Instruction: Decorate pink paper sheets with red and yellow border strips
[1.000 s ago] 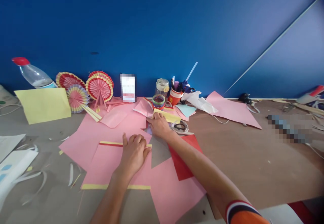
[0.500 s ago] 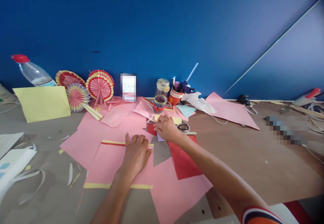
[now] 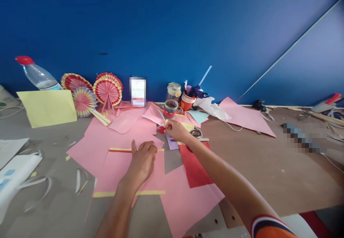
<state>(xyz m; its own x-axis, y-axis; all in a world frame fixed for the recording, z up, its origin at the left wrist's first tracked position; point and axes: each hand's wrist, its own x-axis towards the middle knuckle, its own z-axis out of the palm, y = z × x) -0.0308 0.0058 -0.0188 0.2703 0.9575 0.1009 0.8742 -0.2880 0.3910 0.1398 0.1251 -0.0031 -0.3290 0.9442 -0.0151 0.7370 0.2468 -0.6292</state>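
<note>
My left hand (image 3: pixel 143 159) rests palm down on a pink sheet of paper (image 3: pixel 113 173). Yellow strips edge that sheet at top and bottom, and a red strip runs under the top one. The fingers are partly bent and the thumb is mostly hidden. Farther forward, my right hand (image 3: pixel 176 130) is closed in a pinch at a small piece of red paper (image 3: pixel 161 130), most of it out of sight. Below this hand lies a purple paper piece (image 3: pixel 172 143). A larger red sheet (image 3: pixel 196 170) lies under my right forearm, over another pink sheet (image 3: pixel 185 202).
Behind my hands stand a clear bottle (image 3: pixel 173 90), rolls of coloured tape (image 3: pixel 170 109) and a red cup of tools (image 3: pixel 186 102). Folded paper fans (image 3: pixel 107 91), a yellow card (image 3: pixel 48 108) and a red-capped bottle (image 3: pixel 40 75) are at the left, before a blue wall (image 3: pixel 161 26).
My right hand has drawn its fingers together, and the red paper at its fingertips has shifted forward, uncovering more of the purple piece. My left thumb has tucked in; that hand stays on the pink sheet.
</note>
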